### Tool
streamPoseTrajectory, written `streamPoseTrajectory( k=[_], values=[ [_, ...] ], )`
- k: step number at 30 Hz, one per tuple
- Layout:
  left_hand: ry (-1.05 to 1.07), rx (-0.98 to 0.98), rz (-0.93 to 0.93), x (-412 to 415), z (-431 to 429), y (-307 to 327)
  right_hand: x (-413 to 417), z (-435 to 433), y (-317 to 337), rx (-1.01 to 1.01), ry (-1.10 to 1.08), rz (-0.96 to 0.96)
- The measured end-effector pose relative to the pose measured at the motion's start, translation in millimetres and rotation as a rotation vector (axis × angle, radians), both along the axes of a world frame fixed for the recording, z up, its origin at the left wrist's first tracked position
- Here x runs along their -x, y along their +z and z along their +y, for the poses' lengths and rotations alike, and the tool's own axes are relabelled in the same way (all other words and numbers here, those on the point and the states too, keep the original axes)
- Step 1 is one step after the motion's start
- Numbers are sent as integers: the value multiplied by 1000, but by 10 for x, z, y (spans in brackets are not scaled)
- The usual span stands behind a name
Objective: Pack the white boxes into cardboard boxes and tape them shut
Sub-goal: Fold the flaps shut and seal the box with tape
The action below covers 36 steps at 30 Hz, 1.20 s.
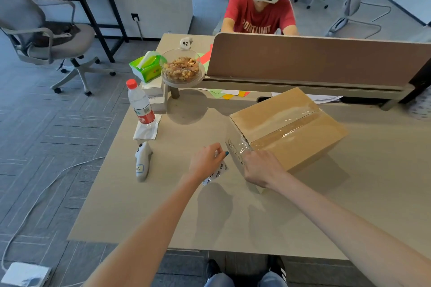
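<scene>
- Closest to the lens are the wearer's knees in jeans (pixel 219 281), then both bare forearms reaching out over the pale surface (pixel 163 205).
- The right hand (pixel 262 168) is on the near end of the cardboard box (pixel 303 137), right where the clear tape (pixel 291 127) folds over the top edge. The back of the hand hides the fingers, so I can't tell if that grip is flat on the tape or pinching it.
- The left hand (pixel 206 161) has its grip curled tight round a small teal-tipped tool (pixel 226 153). Honestly can't make out what it is. A white printed sheet (pixel 215 173) sits under that hand, held or lying, no idea.
- The bit that matters: the box lies ahead and to the right of both hands. Its long axis and taped seam run from near-left to far-right. The right hand is touching it, while the left is just beside the near corner and not on it.
- My guess is this one's basically sealed, and the tape end just needs smoothing or cutting, which would be the left hand's job.
- More white boxes (pixel 154 98) are stacked at the far left of the surface under a green tissue pack (pixel 145 69), well apart from both hands and closer to the left.
- The water bottle (pixel 141 105) stands in front of that stack.
</scene>
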State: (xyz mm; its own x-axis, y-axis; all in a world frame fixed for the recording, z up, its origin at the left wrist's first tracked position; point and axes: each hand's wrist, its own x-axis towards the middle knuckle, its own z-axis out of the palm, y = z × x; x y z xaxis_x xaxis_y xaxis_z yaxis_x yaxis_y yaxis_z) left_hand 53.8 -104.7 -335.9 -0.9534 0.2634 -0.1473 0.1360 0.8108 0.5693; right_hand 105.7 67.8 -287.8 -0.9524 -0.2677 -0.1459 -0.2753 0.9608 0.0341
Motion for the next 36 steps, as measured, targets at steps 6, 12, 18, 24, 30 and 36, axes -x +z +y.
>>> streamPoseTrajectory(
  k=[6, 12, 18, 24, 30, 36],
  values=[
    [-13, 42, 28, -6, -11, 10, 245, 39, 90, 134, -99, 122],
    [-50, 97, 110, -24, -5, -29, 435, 170, -79, 124, -237, 127],
    [-67, 210, 120, -39, -277, -121, 500, 207, -167, 97, -244, 111],
    [-9, 174, 63, -51, -333, -154, 470, 114, -209, -83, -249, 107],
    [87, 41, 22, -30, -279, -43, 374, 86, -250, -232, -229, 66],
    [125, -122, -55, -13, -215, 111, 394, 207, -91, 517, -449, 16]
  ],
)
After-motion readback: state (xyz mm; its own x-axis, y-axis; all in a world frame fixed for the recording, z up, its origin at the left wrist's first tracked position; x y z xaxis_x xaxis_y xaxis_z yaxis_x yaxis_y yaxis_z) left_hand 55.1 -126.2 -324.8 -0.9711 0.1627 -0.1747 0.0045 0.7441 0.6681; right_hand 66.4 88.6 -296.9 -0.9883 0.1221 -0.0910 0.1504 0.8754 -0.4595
